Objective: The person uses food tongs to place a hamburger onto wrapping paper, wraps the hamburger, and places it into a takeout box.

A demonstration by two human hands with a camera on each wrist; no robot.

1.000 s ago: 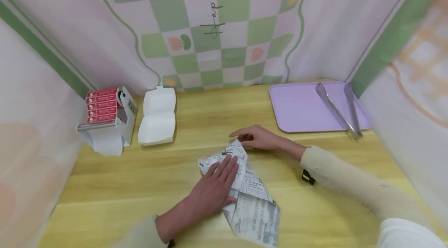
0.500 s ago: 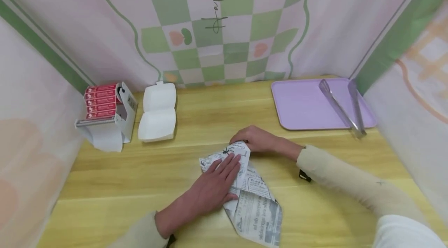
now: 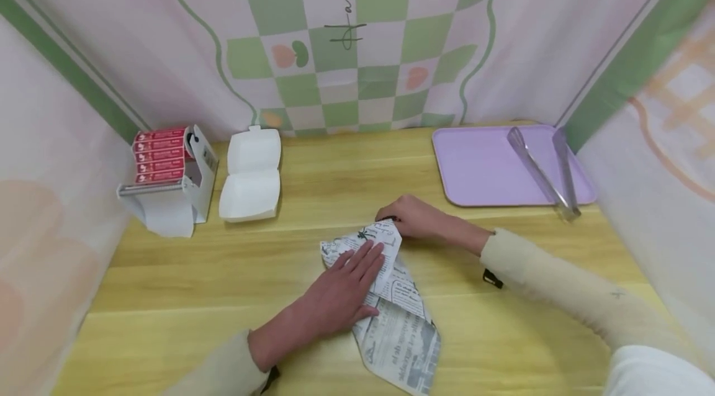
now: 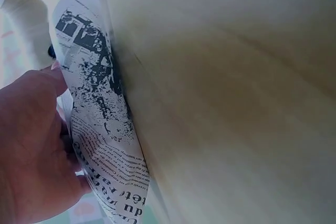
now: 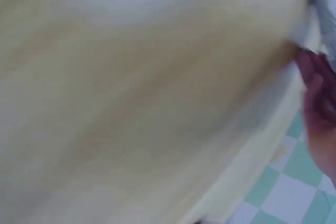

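Note:
A folded sheet of newspaper-print wrapping paper (image 3: 391, 278) lies on the wooden table, its far part bulkier and its near end a flat flap. Across the middle of it rests my left hand (image 3: 341, 297), fingers straight and together. Whatever the paper encloses is hidden. At the paper's far right corner my right hand (image 3: 416, 219) pinches the edge with curled fingers. The left wrist view shows the printed paper (image 4: 100, 103) beside the hand (image 4: 34, 135). In the right wrist view the right hand (image 5: 321, 103) is at the frame's edge, fingertips at the greyish paper.
A white foam clamshell box (image 3: 251, 191) stands open at the back left, beside a dispenser (image 3: 195, 179) with a roll of red labels. Metal tongs (image 3: 539, 169) lie on a purple tray (image 3: 475, 166) at the back right. A checkered cloth (image 3: 380, 42) hangs behind the table.
My right hand has closed its fingers at the paper's far corner, where they were extended and apart before. The left hand stays flat on the paper.

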